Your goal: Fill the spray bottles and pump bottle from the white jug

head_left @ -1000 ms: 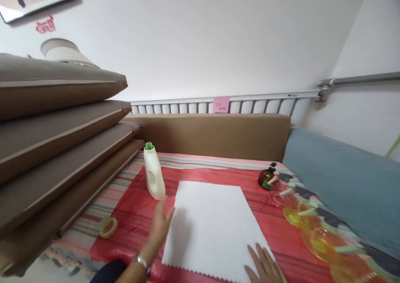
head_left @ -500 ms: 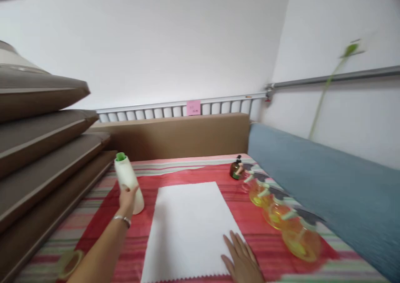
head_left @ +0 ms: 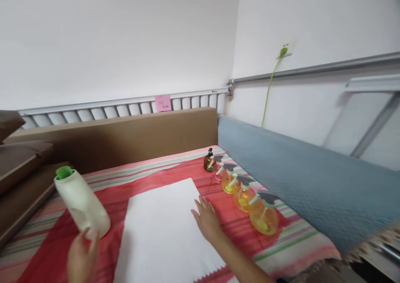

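Observation:
A pale white-green bottle (head_left: 81,202) with a green cap leans leftward in view on the red cloth, left of a white sheet. My left hand (head_left: 83,254) is at the bottle's lower end, thumb and fingers apart and not wrapped around it; whether the fingertips still touch it I cannot tell. The flat white sheet (head_left: 165,229) has zigzag-cut edges. Over its right edge reaches my right hand (head_left: 206,218), fingers stretched out, holding nothing.
Several round spray bottles with yellow liquid (head_left: 264,218) line the right side, with a brown pump bottle (head_left: 209,161) at the far end. Brown cushions (head_left: 28,199) are stacked at left. A tan backrest (head_left: 140,137) and a blue-covered one (head_left: 296,162) border the striped cloth.
The view has swung to the right. My left hand has let go of the bottle's middle and drawn back to its lower end. My right hand has moved forward along the sheet's right edge.

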`<state>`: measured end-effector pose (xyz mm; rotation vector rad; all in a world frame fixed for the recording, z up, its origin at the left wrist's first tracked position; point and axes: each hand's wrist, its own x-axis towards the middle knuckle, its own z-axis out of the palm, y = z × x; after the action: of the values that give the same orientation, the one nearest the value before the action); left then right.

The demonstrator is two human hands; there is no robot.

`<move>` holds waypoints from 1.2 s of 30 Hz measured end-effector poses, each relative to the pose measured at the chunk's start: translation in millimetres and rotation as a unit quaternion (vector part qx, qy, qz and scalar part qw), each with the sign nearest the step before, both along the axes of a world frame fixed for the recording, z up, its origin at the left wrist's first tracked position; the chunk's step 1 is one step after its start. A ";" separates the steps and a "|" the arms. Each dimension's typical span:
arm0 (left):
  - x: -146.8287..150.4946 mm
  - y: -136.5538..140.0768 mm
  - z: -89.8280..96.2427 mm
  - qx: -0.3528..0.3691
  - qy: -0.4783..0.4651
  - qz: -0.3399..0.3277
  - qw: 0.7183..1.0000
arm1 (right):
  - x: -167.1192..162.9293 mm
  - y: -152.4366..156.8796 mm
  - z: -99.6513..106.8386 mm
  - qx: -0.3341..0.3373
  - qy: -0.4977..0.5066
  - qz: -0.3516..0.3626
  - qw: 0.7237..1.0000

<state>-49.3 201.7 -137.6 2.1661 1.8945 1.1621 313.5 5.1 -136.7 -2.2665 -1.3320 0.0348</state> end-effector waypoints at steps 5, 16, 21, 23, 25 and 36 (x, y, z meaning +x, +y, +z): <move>-7.2 -31.4 -67.5 -0.046 0.187 -0.162 0.968 | 49.0 59.1 -1.0 -0.040 0.028 -0.032 0.998; -10.5 -48.4 -71.4 -0.089 0.267 -0.097 0.955 | 105.0 139.8 -9.1 -0.227 0.098 -0.068 0.967; -19.0 -43.5 -85.6 -0.083 0.295 -0.103 0.946 | 96.7 152.4 -4.8 -0.220 0.070 -0.063 0.971; -24.3 -39.1 -94.8 -0.074 0.304 -0.115 0.943 | 88.4 149.8 -6.8 -0.203 0.046 -0.071 0.975; -28.8 -34.6 -103.3 -0.056 0.309 -0.119 0.942 | 79.8 146.0 -9.9 -0.189 0.026 -0.082 0.978; -22.4 -33.4 -96.0 -0.060 0.312 -0.111 0.942 | 83.0 137.7 -12.2 -0.175 0.012 -0.103 0.979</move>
<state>-71.6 168.4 -233.6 2.8021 1.7527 0.3189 396.5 142.8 -149.0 -2.6779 -1.1441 0.2405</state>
